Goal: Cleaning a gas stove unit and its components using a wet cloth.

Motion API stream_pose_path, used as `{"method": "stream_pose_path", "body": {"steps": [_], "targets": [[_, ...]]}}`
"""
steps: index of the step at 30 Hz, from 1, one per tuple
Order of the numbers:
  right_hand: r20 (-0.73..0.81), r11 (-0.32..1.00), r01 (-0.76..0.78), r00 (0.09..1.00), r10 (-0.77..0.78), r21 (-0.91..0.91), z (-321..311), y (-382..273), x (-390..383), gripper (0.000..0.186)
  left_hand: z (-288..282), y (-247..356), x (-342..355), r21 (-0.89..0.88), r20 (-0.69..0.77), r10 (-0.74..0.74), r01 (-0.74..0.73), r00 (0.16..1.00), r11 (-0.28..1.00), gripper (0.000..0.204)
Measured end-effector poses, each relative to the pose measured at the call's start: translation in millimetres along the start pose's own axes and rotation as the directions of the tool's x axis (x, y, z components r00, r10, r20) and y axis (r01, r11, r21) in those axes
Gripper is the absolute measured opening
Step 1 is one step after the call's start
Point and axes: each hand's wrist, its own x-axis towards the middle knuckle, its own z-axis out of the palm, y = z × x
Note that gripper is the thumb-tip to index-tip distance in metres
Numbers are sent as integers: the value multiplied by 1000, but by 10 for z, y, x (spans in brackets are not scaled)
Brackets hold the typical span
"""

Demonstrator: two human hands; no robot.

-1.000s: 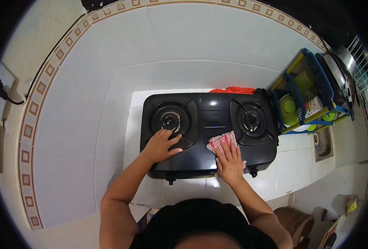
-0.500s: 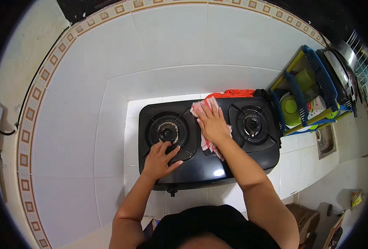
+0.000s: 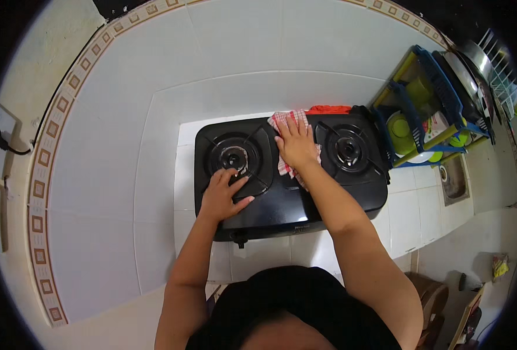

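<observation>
A black two-burner gas stove [image 3: 270, 213] lies in front of me. My right hand [image 3: 298, 149] rests flat, fingers stretched, on a red-and-white checked cloth [image 3: 282, 168] between the burners. The cloth spreads out at both sides of the hand and reaches the stove's back edge. My left hand [image 3: 220, 195] is open, its fingers spread over the front of the left burner [image 3: 233, 158], with nothing in them. The right burner [image 3: 348, 150] is uncovered, just right of the cloth. A black knob [image 3: 240, 240] sticks out at the front left.
Bunched red cloth [image 3: 327, 109] lies behind the stove against the tiled wall. To the right stands a blue plastic rack [image 3: 439, 87] with green dishes and pans; a metal sink basin [image 3: 454, 181] is beyond it. White tiles [image 3: 410, 207] surround the stove.
The whole scene sits higher in the picture, as my head has shifted. Relative to the stove, my right hand and the cloth are slightly farther back. My left hand stays by the left burner.
</observation>
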Motion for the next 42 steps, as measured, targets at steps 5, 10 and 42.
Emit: {"method": "stream_pose_path", "body": {"steps": [5,10,42], "targets": [[-58,975,221,974,-219,25,-211,-5,-1048,50,-52,-72,-49,-202,-127,5,-31,992,979,54],[-18,951,308,951,-307,30,-526,503,-1933,48,-83,-21,-341,-260,-367,-301,214,880,942,33],[-190,726,652,758,-624,216,-277,-672,-1686,48,343,353,-1528,-739,-8,-881,591,473,324,74]]}}
